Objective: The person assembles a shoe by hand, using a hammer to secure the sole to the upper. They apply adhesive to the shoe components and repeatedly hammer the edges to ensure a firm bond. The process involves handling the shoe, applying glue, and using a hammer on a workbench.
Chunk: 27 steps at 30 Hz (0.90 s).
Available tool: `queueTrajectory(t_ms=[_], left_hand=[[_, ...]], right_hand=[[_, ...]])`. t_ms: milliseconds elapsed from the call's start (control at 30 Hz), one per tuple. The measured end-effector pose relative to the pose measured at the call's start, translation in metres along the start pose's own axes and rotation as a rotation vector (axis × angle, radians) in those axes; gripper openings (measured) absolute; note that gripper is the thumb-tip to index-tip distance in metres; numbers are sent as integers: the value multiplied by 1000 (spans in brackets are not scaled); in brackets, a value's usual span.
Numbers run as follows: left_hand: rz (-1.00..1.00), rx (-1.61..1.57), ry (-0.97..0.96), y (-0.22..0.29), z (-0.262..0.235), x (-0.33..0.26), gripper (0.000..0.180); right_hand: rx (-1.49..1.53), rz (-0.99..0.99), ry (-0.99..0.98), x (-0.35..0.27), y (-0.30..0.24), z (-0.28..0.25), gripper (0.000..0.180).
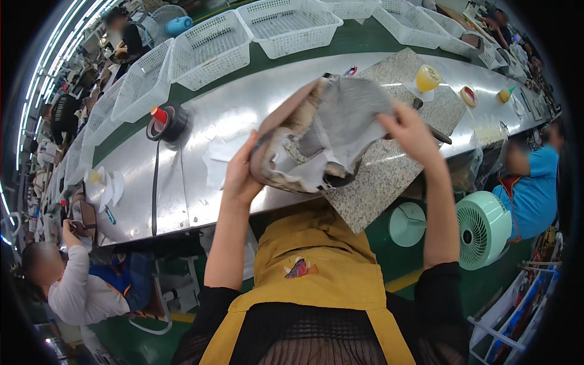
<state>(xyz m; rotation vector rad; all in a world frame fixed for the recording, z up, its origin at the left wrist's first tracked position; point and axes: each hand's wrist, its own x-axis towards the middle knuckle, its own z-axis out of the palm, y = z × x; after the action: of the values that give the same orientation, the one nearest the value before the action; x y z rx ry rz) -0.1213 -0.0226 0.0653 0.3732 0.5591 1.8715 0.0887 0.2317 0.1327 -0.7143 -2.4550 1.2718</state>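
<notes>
Between my hands, above the near edge of the metal bench, is an unfinished bag (pixel 350 118) with a loose grey lining, brown outer panels and pale raw seam edges. My left hand (pixel 242 173) is closed round its brown side, the thumb on the outside. My right hand (pixel 406 131) pinches the grey lining at the right. The bag is tilted, its lining bulging outward, and covers part of a speckled stone slab (pixel 380 188). A dark handle (pixel 439 135) lies on the slab just beyond my right wrist.
White plastic baskets (pixel 292 27) line the bench's far side. On the metal bench (pixel 207 121) are a black round holder (pixel 175 123) with a red-capped container, white sheets (pixel 222 155), a yellow glue bottle (pixel 427 78) and a tape roll (pixel 468 96). A green fan (pixel 480 231) stands right; co-workers sit both sides.
</notes>
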Motion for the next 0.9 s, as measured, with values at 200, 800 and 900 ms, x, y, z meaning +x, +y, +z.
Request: queueTrajectory(t_ms=[200,800,900], left_hand=[[-201,-327,129,-24,1,-2,19],[-354,-441,137,-80,-41,2,31],[-352,-383,153,-84,-42,0,31]], right_hand=[[374,271,-110,-15,42,-33,36],[-175,-398,-397,-87,14,55,21],[47,-226,-400,-74,26,52,20]])
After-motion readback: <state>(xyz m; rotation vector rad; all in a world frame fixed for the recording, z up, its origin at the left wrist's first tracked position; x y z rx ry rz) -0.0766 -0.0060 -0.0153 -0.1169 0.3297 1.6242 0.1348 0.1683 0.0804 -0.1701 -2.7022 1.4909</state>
